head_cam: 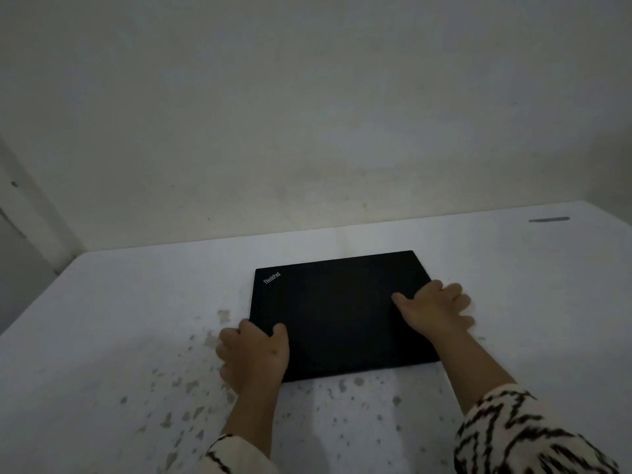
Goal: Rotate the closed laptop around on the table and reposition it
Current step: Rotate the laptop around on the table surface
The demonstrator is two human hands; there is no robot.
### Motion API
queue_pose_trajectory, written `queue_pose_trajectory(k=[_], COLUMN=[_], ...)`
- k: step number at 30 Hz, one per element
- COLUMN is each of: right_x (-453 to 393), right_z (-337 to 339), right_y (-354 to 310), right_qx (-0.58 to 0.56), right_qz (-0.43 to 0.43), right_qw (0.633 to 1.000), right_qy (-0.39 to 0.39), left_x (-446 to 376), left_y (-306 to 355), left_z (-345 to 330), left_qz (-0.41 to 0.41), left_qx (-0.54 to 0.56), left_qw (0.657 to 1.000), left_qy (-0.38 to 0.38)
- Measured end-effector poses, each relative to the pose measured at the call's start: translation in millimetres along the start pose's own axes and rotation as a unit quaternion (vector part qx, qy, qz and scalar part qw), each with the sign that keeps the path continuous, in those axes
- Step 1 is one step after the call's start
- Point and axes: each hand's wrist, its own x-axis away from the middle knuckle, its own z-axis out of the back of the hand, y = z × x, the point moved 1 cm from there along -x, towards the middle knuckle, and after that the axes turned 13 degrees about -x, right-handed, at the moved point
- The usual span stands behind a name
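Observation:
A closed black laptop (338, 309) lies flat on the white table (119, 319), its logo in the far left corner and its long edges slightly skewed to the table's back edge. My left hand (254, 354) grips the near left corner, thumb on the lid and fingers curled around the left edge. My right hand (436, 309) holds the right edge, thumb lying on the lid and fingers wrapped over the side.
A plain wall (307, 131) rises right behind the table's back edge. The table's left edge runs diagonally at the far left. A thin dark object (549, 219) lies at the far right. Brownish stains (191, 384) speckle the near tabletop.

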Motion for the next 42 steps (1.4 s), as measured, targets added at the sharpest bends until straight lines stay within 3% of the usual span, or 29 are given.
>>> queue_pose_trajectory(k=[13,29,34,38,42], right_x=[22.3,84.8,85.9,78.1,64.4], right_z=[15.7,40.2,44.4,32.2,21.4], right_y=[13.8,64.3,67.7,63.6,51.0], right_qx=[-0.005,0.16,0.166,0.082,0.135], right_qz=[-0.005,0.07,0.082,0.1,0.153], right_qw=[1.0,0.984,0.982,0.991,0.978], right_qy=[0.01,-0.038,-0.031,0.022,0.03], left_x=[-1.5,-0.6,10.9,39.2,83.0], left_y=[-2.0,-3.9,-8.1,-16.7,-17.2], left_z=[-0.8,8.0,8.7,-0.1,-14.2], left_qz=[-0.09,-0.215,-0.214,-0.164,-0.133], left_qx=[-0.023,-0.059,-0.044,0.009,0.076], left_qw=[0.996,0.972,0.969,0.983,0.988], left_qy=[-0.004,0.079,0.116,0.089,-0.005])
